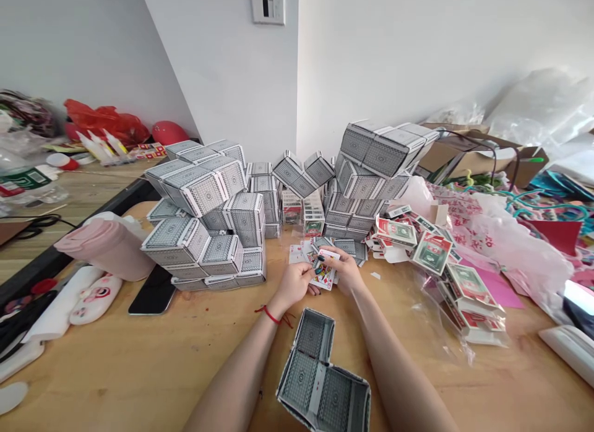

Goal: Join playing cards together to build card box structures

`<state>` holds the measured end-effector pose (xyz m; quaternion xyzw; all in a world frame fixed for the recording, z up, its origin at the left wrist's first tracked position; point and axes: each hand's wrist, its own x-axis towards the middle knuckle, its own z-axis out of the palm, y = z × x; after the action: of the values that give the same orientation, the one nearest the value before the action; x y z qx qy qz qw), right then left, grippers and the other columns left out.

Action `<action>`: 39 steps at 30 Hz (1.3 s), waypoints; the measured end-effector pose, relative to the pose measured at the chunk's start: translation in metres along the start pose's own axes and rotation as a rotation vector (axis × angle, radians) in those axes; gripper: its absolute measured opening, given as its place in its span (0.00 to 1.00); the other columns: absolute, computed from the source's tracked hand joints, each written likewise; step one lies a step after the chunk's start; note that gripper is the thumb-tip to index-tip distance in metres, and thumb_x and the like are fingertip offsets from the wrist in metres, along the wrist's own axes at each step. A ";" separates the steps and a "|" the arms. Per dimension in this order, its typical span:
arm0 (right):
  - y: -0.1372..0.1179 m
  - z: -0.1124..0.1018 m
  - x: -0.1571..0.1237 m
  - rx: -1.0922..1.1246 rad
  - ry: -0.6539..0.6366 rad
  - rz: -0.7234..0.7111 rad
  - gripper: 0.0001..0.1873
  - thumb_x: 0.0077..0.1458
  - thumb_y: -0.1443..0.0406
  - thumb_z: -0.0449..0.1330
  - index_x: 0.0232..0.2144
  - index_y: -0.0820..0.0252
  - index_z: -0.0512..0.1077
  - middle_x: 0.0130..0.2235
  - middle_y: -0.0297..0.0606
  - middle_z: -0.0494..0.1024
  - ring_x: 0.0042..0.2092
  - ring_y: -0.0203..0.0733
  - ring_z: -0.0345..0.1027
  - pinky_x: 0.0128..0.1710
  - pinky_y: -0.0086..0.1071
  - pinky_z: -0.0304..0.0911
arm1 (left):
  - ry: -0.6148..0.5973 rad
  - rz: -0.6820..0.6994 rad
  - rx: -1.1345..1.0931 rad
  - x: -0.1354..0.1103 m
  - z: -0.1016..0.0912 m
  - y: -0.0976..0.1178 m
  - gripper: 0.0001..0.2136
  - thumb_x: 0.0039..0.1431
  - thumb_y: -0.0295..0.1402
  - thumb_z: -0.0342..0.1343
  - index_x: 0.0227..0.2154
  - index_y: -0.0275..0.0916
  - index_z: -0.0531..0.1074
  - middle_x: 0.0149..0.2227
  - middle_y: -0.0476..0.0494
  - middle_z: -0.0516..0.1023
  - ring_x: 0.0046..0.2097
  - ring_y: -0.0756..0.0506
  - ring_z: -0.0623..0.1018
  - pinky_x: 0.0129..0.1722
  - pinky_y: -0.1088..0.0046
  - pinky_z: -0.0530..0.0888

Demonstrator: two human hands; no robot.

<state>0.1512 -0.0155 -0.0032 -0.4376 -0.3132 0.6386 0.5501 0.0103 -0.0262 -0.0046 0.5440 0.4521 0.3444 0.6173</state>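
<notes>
My left hand [295, 283] and my right hand [344, 272] meet over the middle of the wooden table [153, 364], both closed on a small stack of playing cards [325, 273] held face up. A red string circles my left wrist. More loose cards [302, 252] lie on the table just beyond my fingers. Close to me, between my forearms, sits an open grey patterned card box [320, 376].
Piles of grey patterned card boxes [204, 221] rise at left, with more [371, 172] at the back. Red and green flat packs [431, 252] and plastic wrap spread to the right. A black phone [152, 293] and a pink cup [106, 246] sit at left.
</notes>
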 end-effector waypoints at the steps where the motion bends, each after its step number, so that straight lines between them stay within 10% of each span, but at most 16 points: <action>1: 0.000 0.000 0.000 -0.002 0.004 0.005 0.21 0.27 0.63 0.69 0.30 0.60 0.73 0.26 0.33 0.76 0.25 0.38 0.67 0.25 0.31 0.61 | -0.002 0.006 0.011 0.000 0.000 -0.001 0.09 0.51 0.34 0.50 0.20 0.35 0.64 0.15 0.50 0.71 0.18 0.48 0.74 0.17 0.75 0.69; 39: 0.001 0.003 0.000 -0.219 0.111 -0.099 0.18 0.29 0.59 0.67 0.24 0.61 0.69 0.19 0.29 0.67 0.20 0.31 0.57 0.20 0.26 0.54 | 0.174 0.193 0.235 -0.002 0.006 -0.006 0.11 0.51 0.39 0.50 0.24 0.35 0.67 0.25 0.47 0.74 0.23 0.49 0.75 0.20 0.78 0.69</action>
<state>0.1477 -0.0159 -0.0028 -0.5138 -0.3714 0.5474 0.5462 0.0147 -0.0311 -0.0103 0.6215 0.4864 0.3927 0.4722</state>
